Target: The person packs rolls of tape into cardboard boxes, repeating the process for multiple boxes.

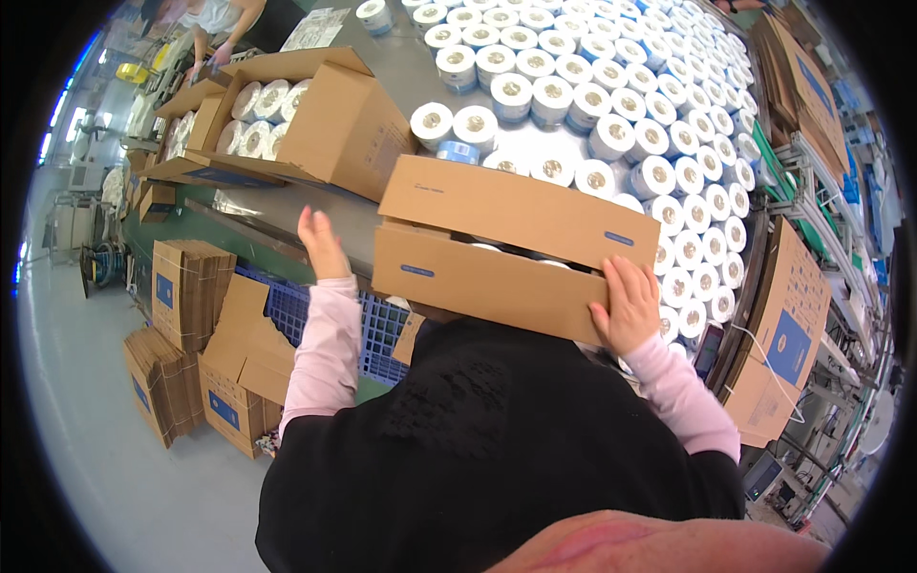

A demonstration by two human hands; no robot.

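A brown cardboard box (516,205) stands at the table's near side, right in front of me. Its two long top flaps lie folded inward, with a gap between them where white roll tops show. My right hand (630,301) rests on the box's right end, fingers laid across the flaps and thumb apart on the near one. Off the box's left side, my left hand (323,244) is raised in the air, fingers stretched out and holding nothing. Beyond it is an open cardboard box (358,119) filled with white rolls (255,137).
Many upright white rolls (551,93) in blue-banded wrap cover the metal table (406,62) ahead and right. Flattened cartons (191,286) and an opened carton (234,401) stand on the floor at left, near a blue plastic crate (380,329). Another person (215,19) works at far left.
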